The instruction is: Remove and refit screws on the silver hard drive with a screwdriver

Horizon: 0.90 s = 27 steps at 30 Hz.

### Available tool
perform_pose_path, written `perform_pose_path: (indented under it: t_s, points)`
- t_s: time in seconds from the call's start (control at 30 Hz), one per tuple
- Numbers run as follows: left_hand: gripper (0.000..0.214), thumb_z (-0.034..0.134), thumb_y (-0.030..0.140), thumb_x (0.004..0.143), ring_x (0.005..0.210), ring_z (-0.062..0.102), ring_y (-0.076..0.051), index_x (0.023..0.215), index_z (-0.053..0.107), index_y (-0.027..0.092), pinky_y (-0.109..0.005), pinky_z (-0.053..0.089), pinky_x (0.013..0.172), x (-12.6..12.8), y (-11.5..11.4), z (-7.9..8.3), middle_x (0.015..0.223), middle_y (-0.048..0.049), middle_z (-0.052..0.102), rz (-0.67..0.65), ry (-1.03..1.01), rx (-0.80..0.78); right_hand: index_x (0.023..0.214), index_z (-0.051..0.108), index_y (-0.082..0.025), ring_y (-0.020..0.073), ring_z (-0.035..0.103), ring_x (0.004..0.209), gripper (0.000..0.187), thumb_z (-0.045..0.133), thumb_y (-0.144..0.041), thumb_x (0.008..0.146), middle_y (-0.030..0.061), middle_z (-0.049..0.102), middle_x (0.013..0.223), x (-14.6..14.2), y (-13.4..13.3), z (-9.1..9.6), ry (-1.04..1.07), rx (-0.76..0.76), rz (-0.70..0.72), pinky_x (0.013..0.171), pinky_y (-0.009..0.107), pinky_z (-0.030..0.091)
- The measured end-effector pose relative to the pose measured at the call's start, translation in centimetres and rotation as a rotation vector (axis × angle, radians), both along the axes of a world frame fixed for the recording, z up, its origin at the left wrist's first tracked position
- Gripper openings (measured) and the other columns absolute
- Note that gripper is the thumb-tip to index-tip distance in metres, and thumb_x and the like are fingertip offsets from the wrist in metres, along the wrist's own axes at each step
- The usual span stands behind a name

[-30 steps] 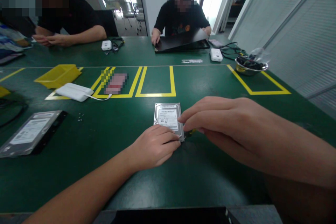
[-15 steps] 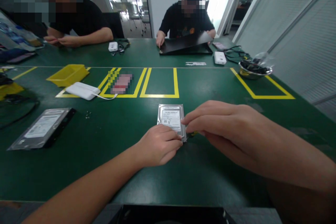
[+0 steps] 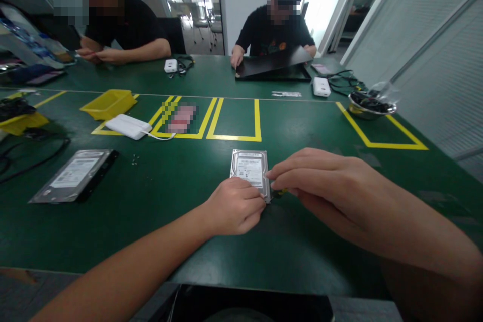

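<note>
A silver hard drive [image 3: 249, 166] with a white label lies on the green table in front of me. My left hand [image 3: 237, 206] is closed over its near end, fingers curled on its lower right corner. Beside the drive's right edge, my right hand [image 3: 317, 176] has its fingers pressed together around a small black-and-yellow tool [image 3: 279, 193]. Most of that tool is hidden under the fingers, so its kind is unclear. A larger hard drive [image 3: 75, 176] rests to the left, with several tiny metal bits [image 3: 135, 160] between the two drives.
A yellow bin [image 3: 109, 104] and a white power bank [image 3: 128, 126] with a cable lie at mid-left. At right stands a metal bowl [image 3: 372, 105] of dark cables. Across the table, one person handles a black panel [image 3: 273, 64]; another person [image 3: 128, 30] sits at left.
The whole view has shifted slightly, so the table items appear farther right. Both hands keep their places at the drive.
</note>
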State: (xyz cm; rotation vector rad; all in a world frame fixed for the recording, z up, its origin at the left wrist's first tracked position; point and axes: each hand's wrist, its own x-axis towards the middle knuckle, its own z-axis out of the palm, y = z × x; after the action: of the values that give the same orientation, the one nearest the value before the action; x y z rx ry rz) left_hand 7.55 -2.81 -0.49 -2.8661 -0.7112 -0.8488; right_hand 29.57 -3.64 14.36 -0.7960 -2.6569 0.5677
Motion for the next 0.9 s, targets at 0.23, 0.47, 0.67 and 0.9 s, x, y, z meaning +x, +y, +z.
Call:
perform_pose_path:
  t_s: [0.23, 0.47, 0.67, 0.9]
  points:
    - [0.019, 0.053, 0.022, 0.091, 0.079, 0.065, -0.020, 0.087, 0.071, 0.018, -0.036, 0.047, 0.072, 0.4, -1.2, -0.1, 0.083, -0.0046, 0.072, 0.103, -0.011, -0.079, 0.109, 0.066, -0.016, 0.0139, 0.058, 0.104, 0.024, 0.049, -0.006, 0.094, 0.0045, 0.067, 0.113, 0.1, -0.1, 0.0, 0.027, -0.016, 0.026, 0.090, 0.025, 0.044]
    - [0.012, 0.059, 0.022, 0.089, 0.092, 0.067, -0.020, 0.094, 0.069, 0.022, -0.050, 0.030, 0.102, 0.5, -2.2, -0.1, 0.097, -0.0001, 0.075, 0.203, -0.134, -0.132, 0.105, 0.065, -0.018, 0.0105, 0.057, 0.100, 0.020, 0.052, -0.007, 0.095, 0.0004, 0.067, 0.110, -0.2, 0.3, 0.0, 0.046, -0.017, 0.075, 0.088, 0.021, 0.042]
    - [0.011, 0.059, 0.022, 0.089, 0.092, 0.069, -0.018, 0.092, 0.069, 0.023, -0.052, 0.019, 0.107, 0.5, -2.3, -0.3, 0.095, 0.0028, 0.076, 0.226, -0.191, -0.197, 0.110, 0.063, -0.019, 0.0102, 0.056, 0.102, 0.022, 0.052, -0.008, 0.095, -0.0001, 0.067, 0.115, 0.4, 1.0, 0.2, 0.038, -0.040, 0.086, 0.089, 0.021, 0.041]
    - [0.010, 0.059, 0.024, 0.090, 0.097, 0.069, -0.018, 0.090, 0.069, 0.025, -0.051, 0.011, 0.108, 0.8, -2.4, -0.6, 0.097, 0.0060, 0.076, 0.255, -0.234, -0.220, 0.114, 0.062, -0.021, 0.0120, 0.057, 0.102, 0.024, 0.051, -0.008, 0.096, 0.0004, 0.067, 0.116, 1.0, 1.8, 0.1, 0.006, -0.032, 0.067, 0.088, 0.024, 0.042]
